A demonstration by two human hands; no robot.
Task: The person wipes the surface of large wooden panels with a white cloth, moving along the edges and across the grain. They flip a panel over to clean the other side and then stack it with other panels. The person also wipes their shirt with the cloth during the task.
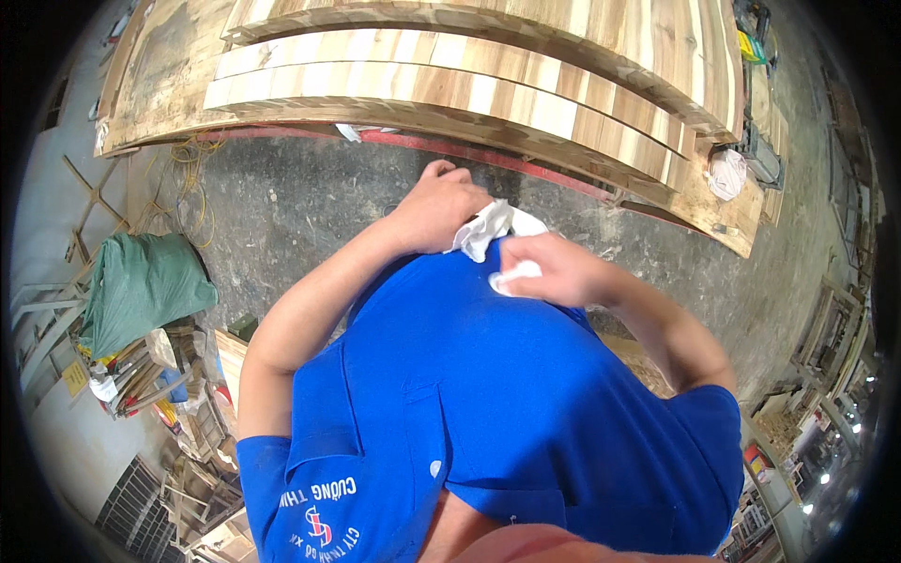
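Both my hands are in front of my blue shirt (488, 338), close to its lower hem. A crumpled white cloth (485, 230) lies between them, against the shirt. My right hand (558, 269), slightly blurred, is closed round part of this cloth, and a white bit pokes out past its fingers. On the other side, my left hand (441, 208) touches the cloth's edge with its back turned up. Its fingers curl away from view, so what they hold, if anything, is hidden.
Ahead, thick striped wood panels (450, 80) are stacked on a wooden board (155, 89) above a red bar (488, 161). A white bundle (727, 174) sits at the board's right end. To the left are a green-covered heap (145, 291), a yellow cord (192, 188) and scrap wood (192, 413).
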